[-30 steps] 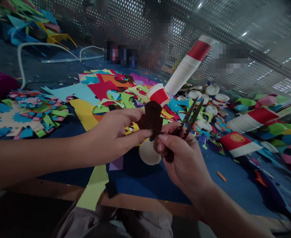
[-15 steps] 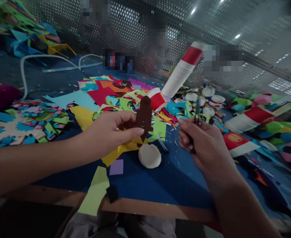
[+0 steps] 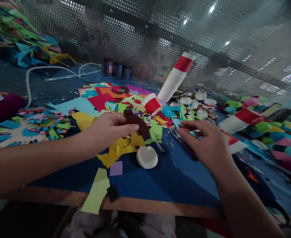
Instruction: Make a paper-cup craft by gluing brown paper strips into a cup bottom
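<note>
Between the thumb and fingers of my left hand (image 3: pixel 110 130) is a dark brown cut paper piece (image 3: pixel 138 124), tilted, with a pointed lower end. Fingers apart, my right hand (image 3: pixel 205 138) hovers over the scissors (image 3: pixel 184 143), which lie on the blue table, partly hidden by the hand. Below the brown piece, a small round white cup bottom (image 3: pixel 147 157) rests on the table. Yellow paper (image 3: pixel 120 147) lies under and beside my left hand. A thin pen-like stick (image 3: pixel 159 144) is close to the white piece.
Coloured paper scraps (image 3: pixel 105 97) cover the middle. Behind them stand a red-and-white paper cup (image 3: pixel 151 103) and a leaning cup stack (image 3: pixel 176 77). Paper flowers (image 3: pixel 33 127) lie left. A blue glue-gun-like tool (image 3: pixel 256 181) lies right. Light green paper (image 3: pixel 96 191) overhangs the front edge.
My right hand has lowered the scissors to the table and loosened its fingers. In my left hand, the brown piece has tipped from upright to slanted. The view has shifted slightly.
</note>
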The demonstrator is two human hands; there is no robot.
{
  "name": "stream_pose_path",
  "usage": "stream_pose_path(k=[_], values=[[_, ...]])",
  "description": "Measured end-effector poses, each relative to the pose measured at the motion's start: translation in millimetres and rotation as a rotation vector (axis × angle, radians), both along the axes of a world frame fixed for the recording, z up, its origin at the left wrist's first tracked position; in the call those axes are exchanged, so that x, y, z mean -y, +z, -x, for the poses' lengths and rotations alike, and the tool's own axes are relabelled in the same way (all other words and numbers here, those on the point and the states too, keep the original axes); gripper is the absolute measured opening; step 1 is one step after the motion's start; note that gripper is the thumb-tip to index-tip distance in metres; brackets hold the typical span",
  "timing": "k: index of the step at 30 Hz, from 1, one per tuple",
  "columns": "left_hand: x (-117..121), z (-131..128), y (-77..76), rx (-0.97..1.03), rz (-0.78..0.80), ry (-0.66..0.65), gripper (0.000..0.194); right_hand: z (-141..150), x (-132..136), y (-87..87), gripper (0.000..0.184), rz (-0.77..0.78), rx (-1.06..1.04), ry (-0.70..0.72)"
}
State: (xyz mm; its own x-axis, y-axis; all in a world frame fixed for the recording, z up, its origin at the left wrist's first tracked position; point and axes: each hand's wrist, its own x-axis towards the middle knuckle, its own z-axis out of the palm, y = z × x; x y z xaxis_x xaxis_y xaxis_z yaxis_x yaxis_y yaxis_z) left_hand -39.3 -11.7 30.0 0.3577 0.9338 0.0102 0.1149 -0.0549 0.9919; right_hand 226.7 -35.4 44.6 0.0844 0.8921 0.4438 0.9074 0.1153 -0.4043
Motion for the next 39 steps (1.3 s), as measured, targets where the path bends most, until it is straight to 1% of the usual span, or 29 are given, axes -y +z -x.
stream_pose_path(k=[1, 2, 3, 5, 7, 9, 11, 13, 14, 15, 17, 18, 20, 21, 22, 23, 24, 26, 28, 29, 33, 36, 39], values=[[1, -1, 0.6, 0.008, 0.014, -0.008, 0.023, 13, 5, 3.1, 0.032, 0.086, -0.173, 0.114], [1, -2, 0.9, 0.036, 0.035, -0.021, 0.022, 26, 10, 5.3, 0.033, 0.174, -0.336, 0.199], [2, -4, 1.1, 0.075, 0.053, -0.04, 0.02, 37, 14, 6.6, 0.031, 0.266, -0.435, 0.265], [4, -6, 0.7, 0.152, 0.06, -0.103, 0.021, 55, 21, 6.7, 0.021, 0.369, -0.54, 0.337], [5, -6, -0.5, 0.154, 0.055, -0.147, 0.027, 61, 27, 4.7, 0.019, 0.399, -0.587, 0.342], [5, -3, -2.5, 0.085, 0.012, -0.165, 0.039, 57, 36, 2.3, 0.02, 0.357, -0.594, 0.285], [2, 2, -5.4, -0.054, -0.105, -0.191, 0.058, 47, 48, -0.7, 0.02, 0.247, -0.531, 0.178], [-1, 5, -9.1, -0.251, -0.278, -0.261, 0.085, 39, 63, -5.4, 0.021, 0.139, -0.417, 0.069], [-3, 5, -11.2, -0.354, -0.359, -0.315, 0.095, 36, 70, -8.8, 0.023, 0.123, -0.368, 0.047], [-5, 4, -13.3, -0.448, -0.426, -0.373, 0.1, 35, 76, -12.9, 0.024, 0.133, -0.331, 0.054], [-6, 0, -16.8, -0.577, -0.503, -0.476, 0.097, 37, 84, -22.2, 0.027, 0.146, -0.266, 0.071], [-6, -3, -17.9, -0.605, -0.521, -0.504, 0.092, 39, 85, -26.7, 0.026, 0.11, -0.22, 0.062], [-4, -8, -19.1, -0.608, -0.527, -0.501, 0.088, 47, 85, -33.5, 0.023, -0.044, -0.095, 0.027], [-2, -9, -19.2, -0.6, -0.523, -0.482, 0.09, 51, 84, -35.5, 0.021, -0.133, -0.025, 0.034], [-1, -10, -19.1, -0.594, -0.514, -0.462, 0.093, 54, 83, -36.6, 0.02, -0.207, 0.042, 0.073], [1, -11, -18.8, -0.592, -0.503, -0.445, 0.096, 58, 83, -36.8, 0.02, -0.244, 0.108, 0.135], [2, -11, -18.6, -0.593, -0.49, -0.438, 0.097, 60, 83, -36.3, 0.021, -0.254, 0.172, 0.206], [3, -10, -18.2, -0.59, -0.467, -0.442, 0.093, 63, 83, -34.4, 0.023, -0.238, 0.301, 0.342], [3, -9, -18.4, -0.581, -0.45, -0.459, 0.088, 64, 85, -32.5, 0.025, -0.227, 0.408, 0.432], [3, -10, -18.6, -0.579, -0.441, -0.466, 0.09, 63, 85, -32.0, 0.025, -0.228, 0.443, 0.461], [4, -10, -20.0, -0.583, -0.444, -0.484, 0.104, 62, 84, -35.3, 0.018, -0.206, 0.484, 0.533], [6, -10, -21.1, -0.595, -0.492, -0.482, 0.104, 63, 83, -41.1, 0.03, -0.172, 0.471, 0.563], [7, -9, -21.9, -0.613, -0.527, -0.465, 0.104, 65, 86, -44.7, 0.032, -0.171, 0.445, 0.552]])
